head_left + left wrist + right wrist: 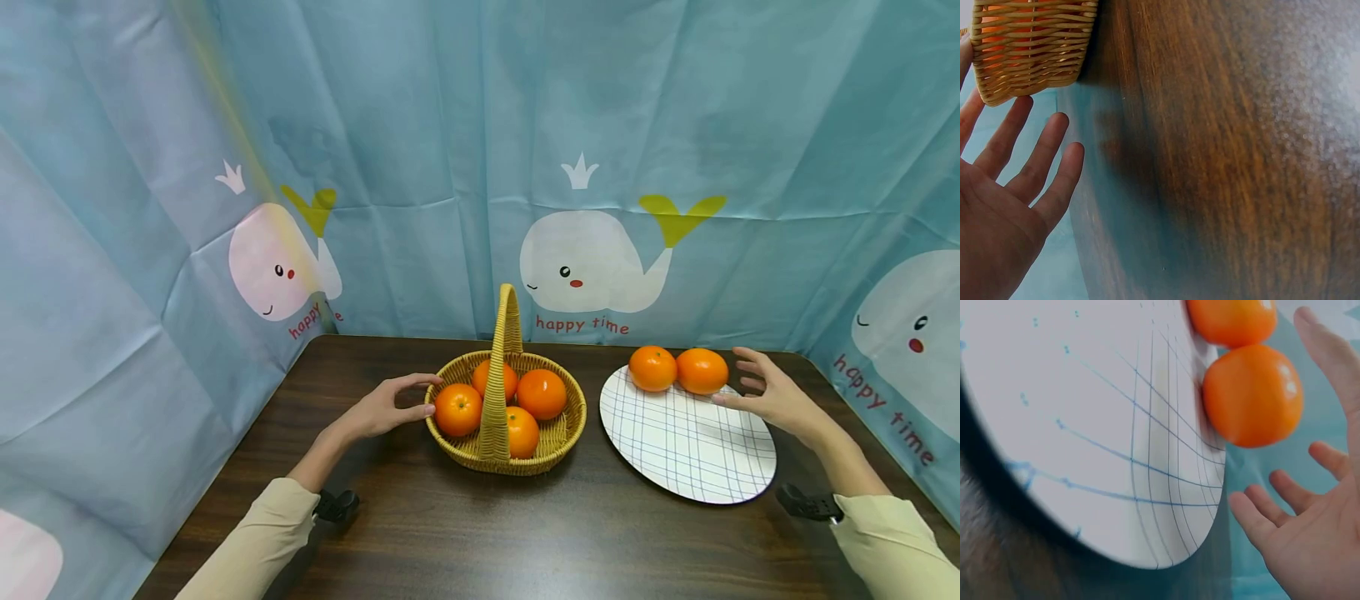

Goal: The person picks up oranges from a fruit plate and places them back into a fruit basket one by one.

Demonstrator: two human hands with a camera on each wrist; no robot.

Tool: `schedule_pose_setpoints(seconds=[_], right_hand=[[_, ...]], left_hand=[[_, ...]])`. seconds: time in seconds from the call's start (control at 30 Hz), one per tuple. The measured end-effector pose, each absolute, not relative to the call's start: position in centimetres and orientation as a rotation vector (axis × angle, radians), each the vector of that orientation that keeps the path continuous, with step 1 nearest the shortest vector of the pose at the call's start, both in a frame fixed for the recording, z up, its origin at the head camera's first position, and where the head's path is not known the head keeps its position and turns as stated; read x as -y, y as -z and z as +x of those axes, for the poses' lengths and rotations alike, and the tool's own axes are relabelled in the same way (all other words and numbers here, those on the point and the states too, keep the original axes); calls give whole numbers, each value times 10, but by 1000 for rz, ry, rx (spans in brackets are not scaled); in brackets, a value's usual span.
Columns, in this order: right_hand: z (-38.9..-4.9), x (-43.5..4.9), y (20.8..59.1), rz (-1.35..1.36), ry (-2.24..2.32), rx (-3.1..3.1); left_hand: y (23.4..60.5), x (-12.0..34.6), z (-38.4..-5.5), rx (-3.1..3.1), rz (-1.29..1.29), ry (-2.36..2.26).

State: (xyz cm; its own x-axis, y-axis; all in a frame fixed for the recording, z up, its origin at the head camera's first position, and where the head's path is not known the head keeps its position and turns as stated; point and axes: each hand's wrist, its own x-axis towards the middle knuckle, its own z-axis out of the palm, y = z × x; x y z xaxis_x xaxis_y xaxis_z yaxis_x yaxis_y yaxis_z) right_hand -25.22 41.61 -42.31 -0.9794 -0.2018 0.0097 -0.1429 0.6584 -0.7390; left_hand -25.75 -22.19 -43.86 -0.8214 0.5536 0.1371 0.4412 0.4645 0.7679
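In the head view a yellow woven basket (525, 468) with a tall arched handle (493, 425) holds several oranges (458, 409). My left hand (381, 410) is at its left rim, thumb and fingertips spread beside the nearest orange. The left wrist view shows those fingers (1044, 153) extended near the lower part of the basket wall (1038, 56). On the right, two oranges (652, 368) (702, 371) sit side by side at the back edge of a white checked plate (697, 450). My right hand (776, 402) hovers just right of them, fingers apart, holding nothing.
Everything stands on a dark wooden table (480, 533). Behind it and along both sides hangs a light blue curtain (405, 150) printed with white whales. A dark strap with a small device (336, 506) sits on each wrist.
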Motion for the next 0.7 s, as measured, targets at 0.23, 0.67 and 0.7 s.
schedule_pose_setpoints(seconds=[0.23, 0.67, 0.7], right_hand=[[-266, -412, 423, -278, 1269, -2747], [-280, -411, 432, -419, 1230, -2862], [-280, -412, 433, -414, 1232, -2868]], left_hand=[[438, 222, -257, -2572, 876, -1291], [436, 221, -256, -2576, 851, -1270], [436, 221, -256, -2577, 848, -1270]])
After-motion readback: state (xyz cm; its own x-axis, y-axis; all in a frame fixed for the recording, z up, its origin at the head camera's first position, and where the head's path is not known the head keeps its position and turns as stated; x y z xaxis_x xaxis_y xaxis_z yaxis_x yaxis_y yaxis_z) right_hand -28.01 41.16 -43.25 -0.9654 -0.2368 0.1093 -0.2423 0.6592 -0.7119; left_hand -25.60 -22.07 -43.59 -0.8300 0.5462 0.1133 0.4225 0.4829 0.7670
